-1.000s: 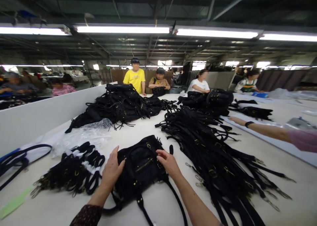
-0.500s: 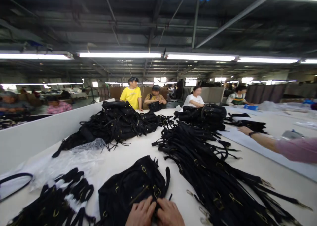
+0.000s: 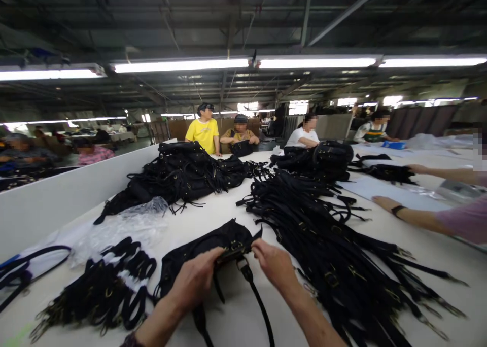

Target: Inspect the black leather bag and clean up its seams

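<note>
Black leather is bunching as my left hand (image 3: pixel 194 278) and right hand (image 3: pixel 272 263), held apart, are pinching the top edge of the handbag (image 3: pixel 232 238); its strap (image 3: pixel 258 296) is trailing across the white bench (image 3: pixel 236 319), beside a heap of black straps (image 3: pixel 327 250).

The left hand (image 3: pixel 193 281) and right hand (image 3: pixel 272 266) grip the top of a black handbag (image 3: pixel 198 255) (its strap (image 3: pixel 256 296) dangling), just beside a heap of buckled straps (image 3: pixel 327 240).

Bag strap (image 3: pixel 257 299) cut off by bottom edge.
</note>
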Demonstrator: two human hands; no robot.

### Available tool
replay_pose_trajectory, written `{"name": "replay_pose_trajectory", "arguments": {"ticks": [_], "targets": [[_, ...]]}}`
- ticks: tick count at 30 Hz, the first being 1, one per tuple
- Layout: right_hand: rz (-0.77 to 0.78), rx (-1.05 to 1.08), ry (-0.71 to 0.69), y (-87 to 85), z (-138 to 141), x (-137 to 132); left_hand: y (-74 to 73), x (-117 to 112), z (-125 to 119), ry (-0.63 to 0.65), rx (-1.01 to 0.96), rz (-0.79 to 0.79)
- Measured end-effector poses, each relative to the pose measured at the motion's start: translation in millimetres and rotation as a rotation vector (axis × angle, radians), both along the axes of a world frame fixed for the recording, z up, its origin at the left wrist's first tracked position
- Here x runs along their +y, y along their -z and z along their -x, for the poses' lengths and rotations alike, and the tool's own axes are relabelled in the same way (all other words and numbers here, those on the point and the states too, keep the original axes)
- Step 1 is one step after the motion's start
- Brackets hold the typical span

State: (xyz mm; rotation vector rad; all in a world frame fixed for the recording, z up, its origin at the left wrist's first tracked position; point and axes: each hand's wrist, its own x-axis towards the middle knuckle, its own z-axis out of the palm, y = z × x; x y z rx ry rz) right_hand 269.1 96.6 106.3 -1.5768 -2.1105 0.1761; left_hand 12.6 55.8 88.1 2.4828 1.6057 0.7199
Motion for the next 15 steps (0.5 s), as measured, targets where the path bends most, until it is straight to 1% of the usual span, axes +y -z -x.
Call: {"name": "replay_pose_trajectory", "arguments": {"ticks": [1, 2, 3, 5, 8, 10, 12, 14, 15], "targets": [[0.017, 0.029, 0.044, -3.3, -7.1, 6.3, -5.7, -1.5, 5.8, -0.013, -0.044, 0.033], [0.041, 0.049, 0.056, -4.6, -13.9, 10.9, -9.2, -3.2, 10.6, -0.028, -0.086, 0.074], [0.061, 0.061, 0.054, -4.5, -19.7, 13.3, -10.7, -5.2, 14.0, -0.037, -0.122, 0.12], [0.051, 0.058, -0.005, -2.9, -25.1, 9.9, -9.8, -9.3, 15.7, -0.055, -0.188, 0.207], [-0.086, 0.071, -0.094, -0.1, -14.3, -12.3, -3.5, -13.7, 6.4, -0.071, -0.281, 0.273], [-0.108, 0.105, -0.142, 6.2, 0.9, -32.0, 4.9, -14.7, -5.0, -0.049, -0.341, 0.278], [-0.024, 0.1, -0.177, 22.9, 15.4, -47.9, 19.0, -13.0, -17.3, 0.0, -0.38, 0.27], [0.028, 0.05, -0.107, 51.7, 24.9, -53.6, 37.8, -6.4, -27.7, 0.058, -0.349, 0.287], [0.037, 0.011, -0.081, 69.0, 27.4, -52.2, 47.1, -1.1, -31.4, 0.083, -0.278, 0.344]]}}
